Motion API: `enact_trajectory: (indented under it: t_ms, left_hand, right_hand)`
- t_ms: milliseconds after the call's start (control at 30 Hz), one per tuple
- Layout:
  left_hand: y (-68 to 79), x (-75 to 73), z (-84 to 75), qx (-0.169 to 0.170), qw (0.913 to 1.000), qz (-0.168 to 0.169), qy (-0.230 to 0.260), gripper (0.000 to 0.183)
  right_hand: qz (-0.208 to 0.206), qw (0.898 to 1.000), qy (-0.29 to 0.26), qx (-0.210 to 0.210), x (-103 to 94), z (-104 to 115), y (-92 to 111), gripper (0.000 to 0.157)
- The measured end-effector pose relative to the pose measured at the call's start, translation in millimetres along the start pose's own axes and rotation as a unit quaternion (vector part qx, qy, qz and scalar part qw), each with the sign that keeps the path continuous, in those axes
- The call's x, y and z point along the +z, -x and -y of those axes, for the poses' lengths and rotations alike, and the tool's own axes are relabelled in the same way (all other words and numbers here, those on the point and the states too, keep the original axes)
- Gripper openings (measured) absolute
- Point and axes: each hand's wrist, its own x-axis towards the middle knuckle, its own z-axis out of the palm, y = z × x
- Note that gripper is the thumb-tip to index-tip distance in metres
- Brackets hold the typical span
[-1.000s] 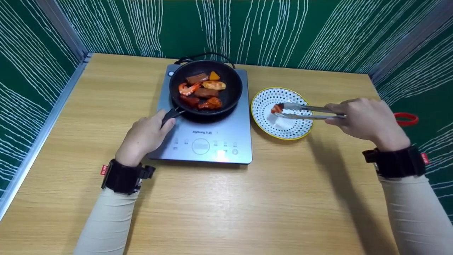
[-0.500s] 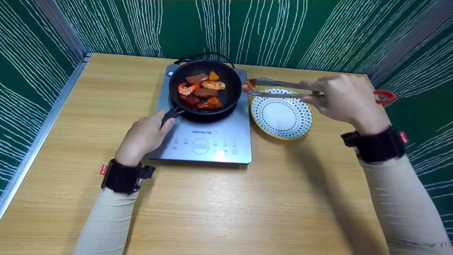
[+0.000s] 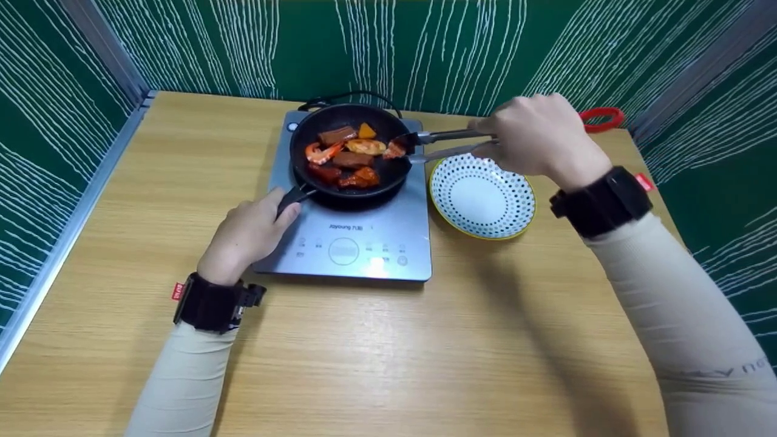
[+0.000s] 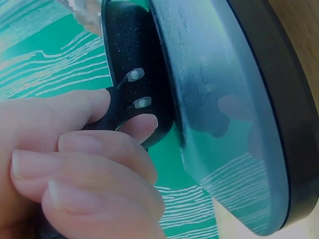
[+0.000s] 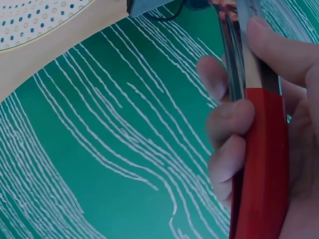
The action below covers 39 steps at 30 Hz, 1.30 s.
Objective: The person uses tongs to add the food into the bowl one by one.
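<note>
My left hand (image 3: 249, 235) grips the black handle (image 3: 294, 199) of a frying pan (image 3: 397, 176); the left wrist view shows fingers curled round it. In the pan lie a shrimp (image 3: 320, 153), brown and reddish meat pieces (image 3: 354, 159), a yellowish piece (image 3: 366, 146) and an orange wedge (image 3: 366, 130). My right hand (image 3: 537, 139) holds metal tongs (image 3: 452, 136) with red handles (image 5: 264, 164). Their tips pinch a small reddish piece of food (image 3: 396, 149), over the right part of the pan inside its rim.
Under the pan is a silver induction cooker (image 3: 388, 243) with a cord (image 3: 358, 93) behind it. A dotted plate (image 3: 482, 203) with a yellow rim stands to its right, below the tongs. Green panels (image 3: 425, 48) with white lines enclose the wooden table (image 3: 340, 358).
The right hand has carried the tongs and the reddish piece up from the plate and leftward to over the pan. The left hand and the pan have stayed in place.
</note>
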Motion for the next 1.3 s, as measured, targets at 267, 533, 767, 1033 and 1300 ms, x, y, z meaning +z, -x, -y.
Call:
enact_trajectory:
  t_ms: [267,533,767,1033,1300]
  left_hand:
    - [-0.7,0.7,0.2,0.002,0.9999,-0.003,-0.011,0.032]
    - [-0.7,0.9,-0.4,0.001,0.9999,-0.004,-0.011,0.031]
    - [-1.4,0.7,-0.2,-0.003,0.9999,-0.002,-0.010,0.031]
    - [-0.8,0.8,0.1,0.000,0.9999,-0.007,-0.010,0.030]
    - [0.7,-0.1,-1.1,0.006,0.9998,-0.016,-0.012,0.030]
  right_hand:
    - [0.048,0.997,0.054,-0.013,-13.3,19,-23,0.038]
    - [0.079,0.992,0.099,0.001,-28.3,40,-43,0.033]
    - [0.089,0.989,0.120,0.002,-32.8,53,-51,0.028]
    - [0.097,0.984,0.147,0.004,-32.7,63,-56,0.023]
    - [0.097,0.981,0.170,0.009,-33.5,70,-57,0.013]
